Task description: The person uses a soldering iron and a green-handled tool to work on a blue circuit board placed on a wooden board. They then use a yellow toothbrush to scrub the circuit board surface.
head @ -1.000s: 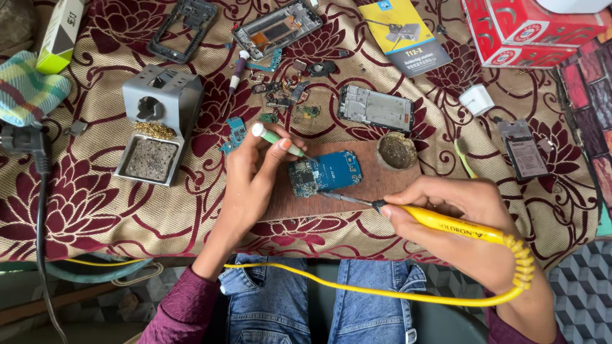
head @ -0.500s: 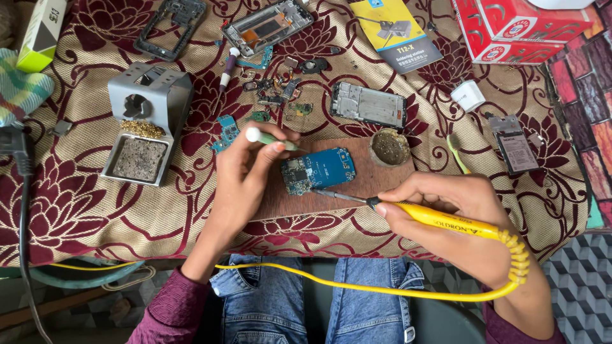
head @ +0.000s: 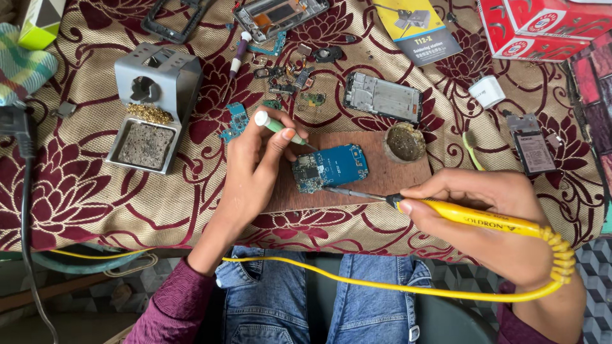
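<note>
Since a moment ago, little has shifted: left hand (head: 255,172) grips a green-tipped tool (head: 278,126) beside the blue circuit board (head: 331,167) on the wooden pad (head: 395,178). Right hand (head: 491,216) clasps the yellow soldering iron (head: 459,213), tip pointing left, touching the board's lower edge.

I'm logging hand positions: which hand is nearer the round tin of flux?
Right. The right hand lies just below the round tin; the left hand is farther away, beyond the blue circuit board.

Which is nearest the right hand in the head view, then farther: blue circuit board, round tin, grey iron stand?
From the right hand:
1. Round tin, just above it.
2. Blue circuit board, to its left.
3. Grey iron stand, far left.
</note>
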